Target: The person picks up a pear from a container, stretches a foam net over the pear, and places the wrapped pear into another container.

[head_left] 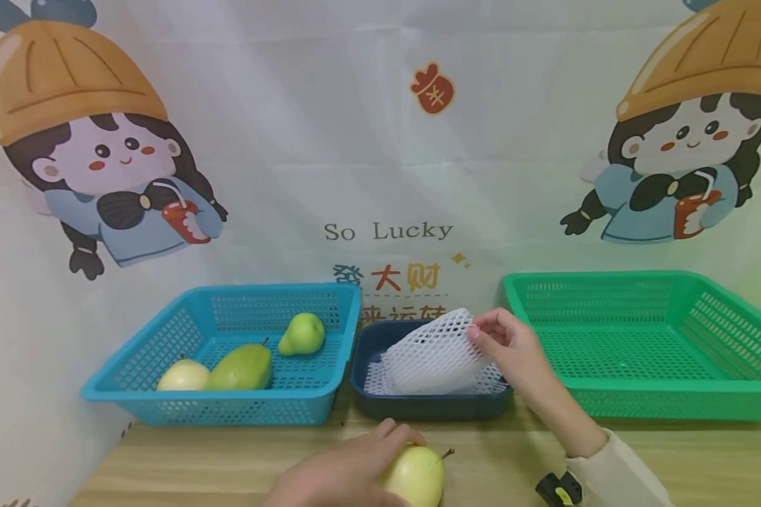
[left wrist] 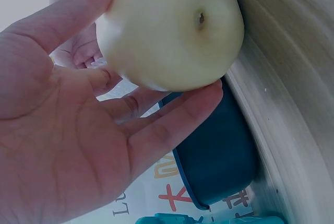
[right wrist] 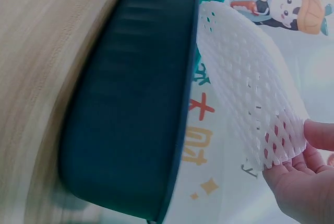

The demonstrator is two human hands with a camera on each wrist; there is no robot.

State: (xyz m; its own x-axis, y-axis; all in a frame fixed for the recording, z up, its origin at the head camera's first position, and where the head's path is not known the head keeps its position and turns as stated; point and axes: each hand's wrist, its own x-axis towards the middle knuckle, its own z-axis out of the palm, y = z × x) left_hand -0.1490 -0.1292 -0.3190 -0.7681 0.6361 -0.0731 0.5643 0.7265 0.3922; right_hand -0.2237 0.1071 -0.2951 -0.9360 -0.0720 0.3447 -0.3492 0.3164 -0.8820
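Observation:
My left hand [head_left: 355, 468] grips a pale yellow pear [head_left: 417, 476] by its side, low over the front of the table. Thumb and fingers curve around the fruit in the left wrist view, where its blossom end [left wrist: 200, 19] shows. My right hand [head_left: 512, 345] pinches the edge of a white foam net sleeve [head_left: 434, 355] between thumb and fingers. That sleeve is lifted at a slant over a dark blue tub [head_left: 431, 407], with more white netting lying inside. In the right wrist view the sleeve [right wrist: 250, 78] hangs from my fingertips past the tub's rim.
At the left, a blue basket [head_left: 228, 408] holds a green pear [head_left: 303, 334], a larger green fruit [head_left: 242, 367] and a pale yellow fruit [head_left: 184, 375]. A green basket [head_left: 647, 401] stands at the right. A printed cloth [head_left: 279, 141] hangs behind the wooden table [head_left: 184, 458].

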